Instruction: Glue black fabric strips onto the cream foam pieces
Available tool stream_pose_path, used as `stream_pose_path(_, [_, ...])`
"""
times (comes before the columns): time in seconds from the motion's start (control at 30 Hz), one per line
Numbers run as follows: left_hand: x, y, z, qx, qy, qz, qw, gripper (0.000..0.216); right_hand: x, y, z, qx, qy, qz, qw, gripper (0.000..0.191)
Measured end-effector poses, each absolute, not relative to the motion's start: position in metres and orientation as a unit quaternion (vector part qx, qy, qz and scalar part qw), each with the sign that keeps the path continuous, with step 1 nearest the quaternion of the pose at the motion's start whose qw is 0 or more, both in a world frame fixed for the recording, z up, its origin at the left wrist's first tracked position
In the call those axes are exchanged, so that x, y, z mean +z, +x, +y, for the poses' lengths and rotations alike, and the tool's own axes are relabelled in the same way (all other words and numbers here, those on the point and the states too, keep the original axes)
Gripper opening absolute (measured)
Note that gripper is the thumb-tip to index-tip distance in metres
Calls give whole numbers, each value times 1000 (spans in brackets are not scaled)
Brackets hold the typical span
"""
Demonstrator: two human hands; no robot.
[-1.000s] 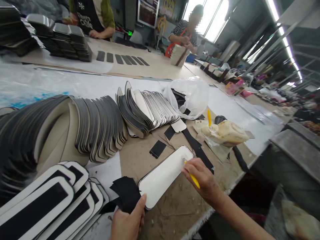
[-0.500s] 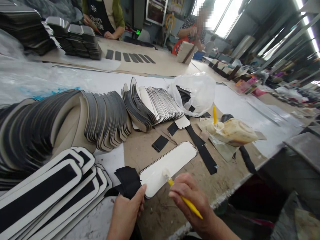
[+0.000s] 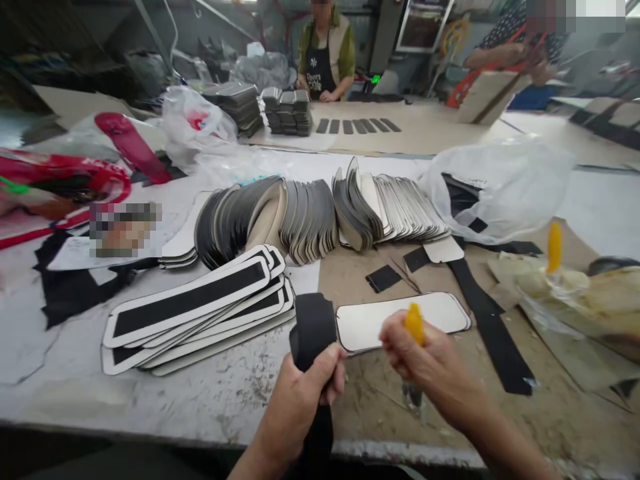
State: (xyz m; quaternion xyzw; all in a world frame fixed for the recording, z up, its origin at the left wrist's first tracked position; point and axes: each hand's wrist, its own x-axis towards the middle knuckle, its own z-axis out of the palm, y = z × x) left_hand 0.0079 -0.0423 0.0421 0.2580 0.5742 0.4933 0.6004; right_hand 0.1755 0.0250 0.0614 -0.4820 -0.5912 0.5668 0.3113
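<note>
My left hand (image 3: 307, 393) is closed around a black fabric strip (image 3: 315, 327). The strip's upper part folds over above my fingers, and a tail hangs below them. In my right hand (image 3: 425, 353) is a yellow-handled brush (image 3: 415, 323), its handle up and its head pointing down below my fist. Behind that hand lies a white rounded panel (image 3: 367, 323) edged in dark, partly covered by my fingers. To the left of my hands rests a loose stack of white panels bearing black strips (image 3: 190, 303).
Curved grey and beige pieces (image 3: 240, 213) stand in a long row behind. A clear plastic bag (image 3: 520, 180) holds black pieces. A long black strip (image 3: 493, 333) lies on brown board. At right, a second yellow handle (image 3: 554, 247) sticks up from a glue-stained bag. Two people stand across the table.
The view has swung left. My right hand has lifted the brush off the white panel and turned its head downward. My left hand has drawn back with the black strip.
</note>
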Motion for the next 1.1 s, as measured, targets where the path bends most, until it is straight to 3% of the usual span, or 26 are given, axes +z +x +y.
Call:
stream_pose_path(0.17, [47, 24, -51, 460, 322, 554, 615, 43, 57, 143, 14, 732, -418, -474, 254, 39])
stream_pose_path(0.33, [34, 30, -51, 449, 321, 571, 607, 38, 51, 155, 10, 667, -471, -471, 334, 42])
stream_pose_path(0.5, [19, 48, -60, 443, 282, 583, 621, 38, 52, 164, 13, 651, -467, -359, 479, 36])
stream_pose_path(0.67, [3, 42, -78, 437, 237, 585, 641, 36, 69, 200, 37, 640, -458, -346, 511, 31])
stream_pose_path(0.8, [3, 17, -73, 475, 229, 635, 564, 32, 75, 234, 61, 541, -528, -560, 339, 33])
stream_pose_path(0.9, [7, 7, -52, 475, 236, 661, 531, 29, 67, 231, 75, 421, -502, -727, 203, 31])
stream_pose_path(1.1, [9, 11, -9, 440, 262, 667, 542, 26, 45, 183, 97, 432, -399, -809, 25, 27])
